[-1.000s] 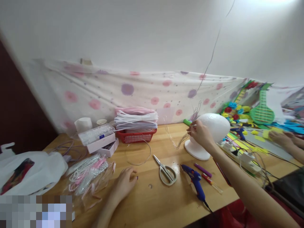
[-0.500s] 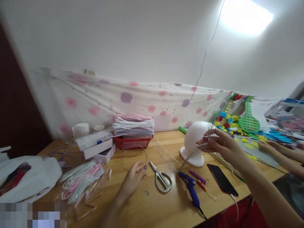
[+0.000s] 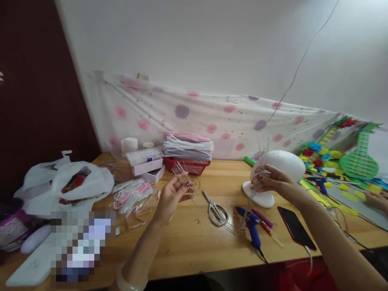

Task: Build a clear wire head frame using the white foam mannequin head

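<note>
**A:** What's the biggest thing in view?

**B:** The wooden surface [image 3: 194, 250], with a spotted cloth [image 3: 212, 121] hung along the wall behind it. At the far left lies a white plastic bag [image 3: 69, 182]. Right of centre stands a white foam head form [image 3: 281, 165] on its base.

**A:** And further back?

**B:** A red basket [image 3: 189, 165] with a stack of white and pink strips [image 3: 188, 145] on top. Just left of it are small pink boxes [image 3: 145, 165], and in front of those a heap of clear packets with pink and pearl strands [image 3: 133, 196].

**A:** Where are the hands?

**B:** Well apart. The left hand [image 3: 174, 196] is raised above the surface in front of the basket, fingers curled on a small bunch of thin wires [image 3: 183, 176]; a wire ring [image 3: 195, 186] shows at its fingertips. The right hand [image 3: 273, 182] is in front of the foam head, fingers pinched on a longer bundle of thin wires [image 3: 254, 190] that runs down to the surface beside the glue gun.

**A:** What lies between them?

**B:** Scissors [image 3: 216, 210] lie flat, then a blue glue gun [image 3: 251, 226] and a purple stick [image 3: 262, 218] beside it. A black phone [image 3: 295, 228] lies near the front edge, under the right forearm.

**A:** Anyone else?

**B:** Another person's hand [image 3: 376, 200] rests at the far right, among colourful paper crafts [image 3: 339, 157].
</note>
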The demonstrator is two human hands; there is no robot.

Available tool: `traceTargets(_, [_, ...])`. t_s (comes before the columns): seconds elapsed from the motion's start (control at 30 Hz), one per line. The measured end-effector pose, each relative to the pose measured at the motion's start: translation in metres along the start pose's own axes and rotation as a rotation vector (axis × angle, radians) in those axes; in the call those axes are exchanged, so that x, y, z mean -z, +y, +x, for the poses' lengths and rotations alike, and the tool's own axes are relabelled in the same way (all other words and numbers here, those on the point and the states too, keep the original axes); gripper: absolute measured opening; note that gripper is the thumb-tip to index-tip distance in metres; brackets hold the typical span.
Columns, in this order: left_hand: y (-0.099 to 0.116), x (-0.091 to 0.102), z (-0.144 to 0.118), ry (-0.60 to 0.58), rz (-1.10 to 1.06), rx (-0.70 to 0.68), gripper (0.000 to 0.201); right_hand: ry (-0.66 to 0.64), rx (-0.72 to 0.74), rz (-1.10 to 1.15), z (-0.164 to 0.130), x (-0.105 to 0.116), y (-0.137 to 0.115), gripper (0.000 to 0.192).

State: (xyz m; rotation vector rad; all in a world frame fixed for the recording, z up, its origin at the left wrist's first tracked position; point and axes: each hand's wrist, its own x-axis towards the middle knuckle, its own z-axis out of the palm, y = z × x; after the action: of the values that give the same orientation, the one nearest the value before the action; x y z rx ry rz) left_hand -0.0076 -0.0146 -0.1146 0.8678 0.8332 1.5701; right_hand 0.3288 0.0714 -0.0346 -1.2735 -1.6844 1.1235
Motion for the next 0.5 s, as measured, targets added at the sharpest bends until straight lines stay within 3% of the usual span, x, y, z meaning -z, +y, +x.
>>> traceTargets(0.2, [0.002, 0.004, 0.007, 0.039, 0.037, 0.005, 0.052, -0.068, -0.017, -0.001, 0.025, -0.010, 0.003, 0.039])
traceTargets(0.4, [-0.001, 0.014, 0.035, 0.109, 0.076, 0.036, 0.049, -0.064, -0.092, 0.058, 0.044, -0.026, 0.002, 0.015])
traceTargets(0.5, [-0.001, 0.019, 0.049, 0.140, 0.099, 0.044, 0.049, -0.083, -0.114, 0.096, 0.052, -0.035, 0.007, 0.013])
